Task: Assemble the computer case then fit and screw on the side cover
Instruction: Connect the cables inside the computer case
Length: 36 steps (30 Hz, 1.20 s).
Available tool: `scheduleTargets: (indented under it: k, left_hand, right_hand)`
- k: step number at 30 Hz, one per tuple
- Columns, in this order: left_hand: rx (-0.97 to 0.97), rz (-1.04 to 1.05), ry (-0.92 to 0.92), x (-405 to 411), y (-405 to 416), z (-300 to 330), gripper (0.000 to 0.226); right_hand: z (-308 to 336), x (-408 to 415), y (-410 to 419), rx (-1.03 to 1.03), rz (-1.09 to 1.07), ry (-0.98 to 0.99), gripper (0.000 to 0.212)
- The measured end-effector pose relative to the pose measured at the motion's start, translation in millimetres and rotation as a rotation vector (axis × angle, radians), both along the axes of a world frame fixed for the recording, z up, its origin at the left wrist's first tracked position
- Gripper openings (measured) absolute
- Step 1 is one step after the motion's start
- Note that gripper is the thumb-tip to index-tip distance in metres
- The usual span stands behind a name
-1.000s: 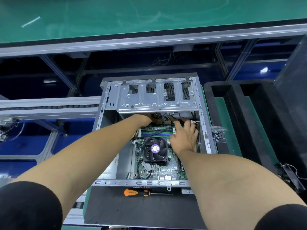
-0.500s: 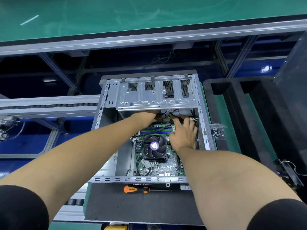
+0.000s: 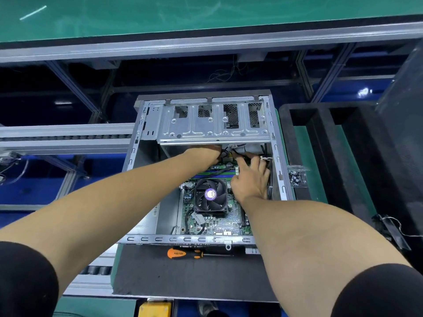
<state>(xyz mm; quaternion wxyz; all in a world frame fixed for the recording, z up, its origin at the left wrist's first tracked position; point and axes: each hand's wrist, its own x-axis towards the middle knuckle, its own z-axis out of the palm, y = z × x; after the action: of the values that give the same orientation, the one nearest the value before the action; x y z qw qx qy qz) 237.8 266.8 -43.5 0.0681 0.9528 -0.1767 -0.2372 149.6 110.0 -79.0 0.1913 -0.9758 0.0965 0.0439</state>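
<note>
Open computer case (image 3: 278, 156), both hands inside, left hand (image 3: 207, 154), right hand (image 3: 250, 179) at cables (image 3: 227, 154), screwdriver (image 3: 194, 253) in front

Green conveyor belt (image 3: 206, 12) above an aluminium frame rail (image 3: 206, 41); roller track (image 3: 64, 137) at left; black foam tray (image 3: 325, 156) at right; yellow block (image 3: 154, 308) at bottom edge

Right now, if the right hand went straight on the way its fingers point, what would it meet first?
Probably the cable bundle just beyond the right hand, under the drive cage; depth there is unclear.
</note>
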Motion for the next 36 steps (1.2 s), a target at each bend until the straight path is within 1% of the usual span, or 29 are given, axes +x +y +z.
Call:
scheduleTargets:
  k: [3,5,7,10,11,15,17,18,21,23,24,25,26,27,30,33,34,36]
  left_hand:
    - [-0.029,0.031,0.035,1,2,4,0.03]
    - [0.013,0.038,0.072,6,3,7,0.03]
    - [0.037,0.111,0.139,12,5,6,0.033]
    - [-0.026,0.232,0.292,18,6,4,0.048]
    - [-0.051,0.26,0.319,19,6,4,0.052]
    - [-0.142,0.277,0.266,19,10,-2,0.05]
    - [-0.075,0.216,0.235,15,10,0,0.048]
    - [-0.036,0.184,0.218,13,9,3,0.045]
    - [0.014,0.05,0.123,10,7,5,0.022]
    - [0.03,-0.012,0.096,10,7,5,0.014]
    - [-0.013,0.013,0.101,8,8,8,0.015]
    - [-0.049,0.037,0.106,8,8,10,0.021]
    - [-0.086,0.031,0.101,8,7,13,0.029]
    - [-0.09,-0.005,0.113,9,5,15,0.032]
    - [-0.105,0.014,0.187,11,1,13,0.02]
    - [-0.02,0.092,0.173,14,4,9,0.013]
    - [-0.025,0.116,0.178,14,6,8,0.008]
    - [-0.056,0.153,0.187,14,8,8,0.011]
  right_hand:
    - [1,-1,0,0.008,-0.001,0.0,0.061]
    - [1,-1,0,0.014,-0.002,0.0,0.06]
    - [0,0,-1,0.012,-0.003,0.0,0.06]
    - [-1,0,-1,0.013,0.0,-0.001,0.06]
    - [-1,0,-1,0.019,-0.006,-0.007,0.06]
    - [-3,0,0,0.028,-0.008,-0.01,0.059]
    - [-4,1,0,0.02,-0.007,-0.009,0.06]
    - [-4,0,-1,0.016,-0.007,-0.01,0.06]
    - [-4,1,0,0.016,-0.009,-0.017,0.061]
    - [-4,1,0,0.014,-0.011,-0.017,0.06]
    - [-5,1,0,0.012,-0.011,-0.016,0.06]
    - [-5,1,0,0.009,-0.009,-0.015,0.06]
    - [-5,1,0,0.003,-0.007,-0.013,0.059]
    - [-5,1,0,-0.002,-0.003,-0.012,0.059]
    - [-5,1,-1,0.0,-0.004,-0.01,0.058]
    - [-3,1,0,0.005,-0.005,-0.005,0.058]
    - [-2,1,0,0.006,-0.004,-0.004,0.058]
    - [-1,1,-1,0.017,-0.006,0.005,0.059]
